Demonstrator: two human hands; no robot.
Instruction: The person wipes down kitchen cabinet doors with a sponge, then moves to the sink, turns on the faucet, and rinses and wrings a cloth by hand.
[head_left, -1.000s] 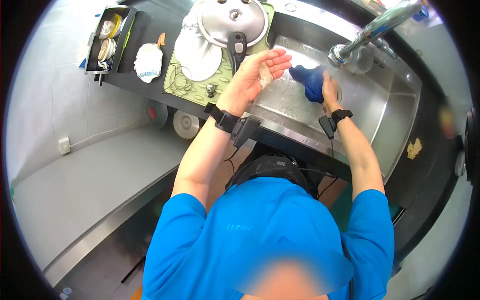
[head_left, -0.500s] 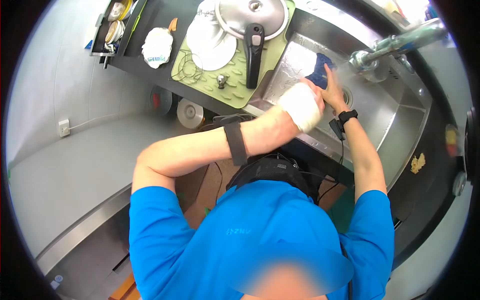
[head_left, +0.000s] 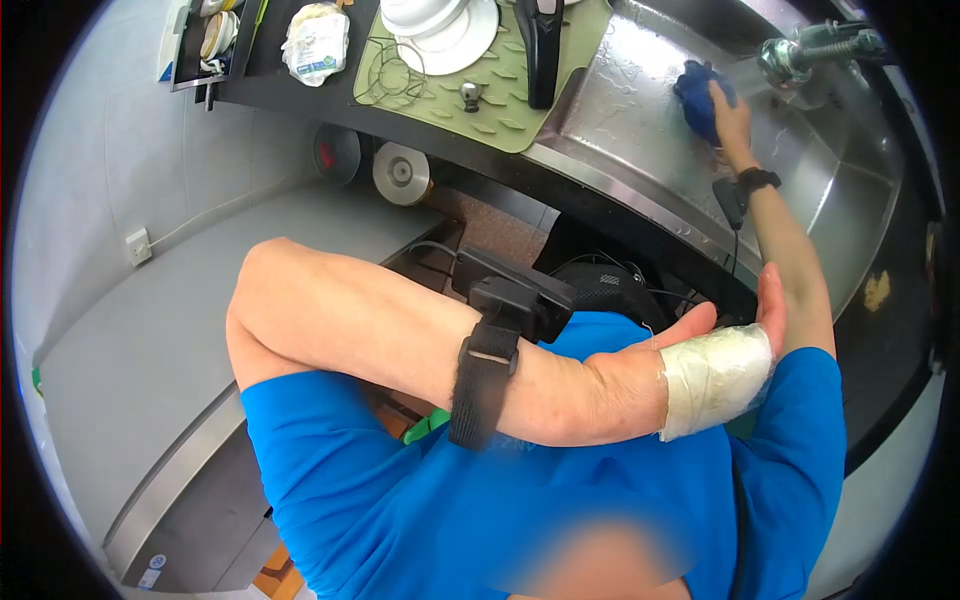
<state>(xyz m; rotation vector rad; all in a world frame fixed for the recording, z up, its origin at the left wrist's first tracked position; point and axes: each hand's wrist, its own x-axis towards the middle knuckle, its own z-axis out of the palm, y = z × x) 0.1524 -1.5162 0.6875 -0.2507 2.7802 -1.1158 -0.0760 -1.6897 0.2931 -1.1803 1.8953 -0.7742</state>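
Note:
My right hand (head_left: 732, 118) is closed round a bunched dark blue cloth (head_left: 698, 100) inside the steel sink (head_left: 640, 130). Close by to the right is the metal faucet (head_left: 790, 62), and what looks like water blurs the gap between. My left hand (head_left: 715, 380) is drawn back in front of my chest, near my right upper arm. A pale dressing under clear film covers its back. Its thumb stands apart and the visible fingertips are stretched out, with nothing seen in it. Both forearms wear black straps with small devices.
Left of the sink, a green drying mat (head_left: 500, 125) bears white dishes (head_left: 450, 40), a wire coil (head_left: 395, 75), a small metal knob (head_left: 470, 95) and a black-handled lid (head_left: 543, 60). A white plastic-wrapped bundle (head_left: 316, 45) lies further left. Food scraps (head_left: 877, 291) sit on the right counter.
My left hand has left the sink and come back to my chest. My right hand has shifted the blue cloth right and forward, towards the faucet. The view has tilted down.

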